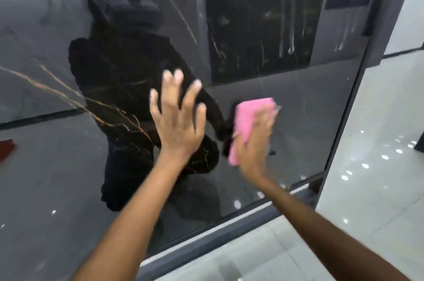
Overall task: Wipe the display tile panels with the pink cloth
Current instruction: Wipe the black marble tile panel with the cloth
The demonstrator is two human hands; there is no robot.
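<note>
On one tile panel [286, 120]: right hand [252, 143] flat, pressing one pink cloth [247, 117]; left hand [179, 117] spread.

Tall black polished stone-look tile panel [128, 101] w/ thin gold veining: mirror-gloss finish, smooth enough to throw back a dark silhouette & the room behind. Faint streaks and drip marks show on its upper right area. Folded pink cloth [246, 120] looks soft, matt, fine-napped, prob. microfibre. Dark grey frame strip [229, 234] along the panel's lower edge reads as smooth metal, semi-matt. Pale grey tiled floor [371, 143] is glossy too, dotted w/ bright light reflections.
</note>
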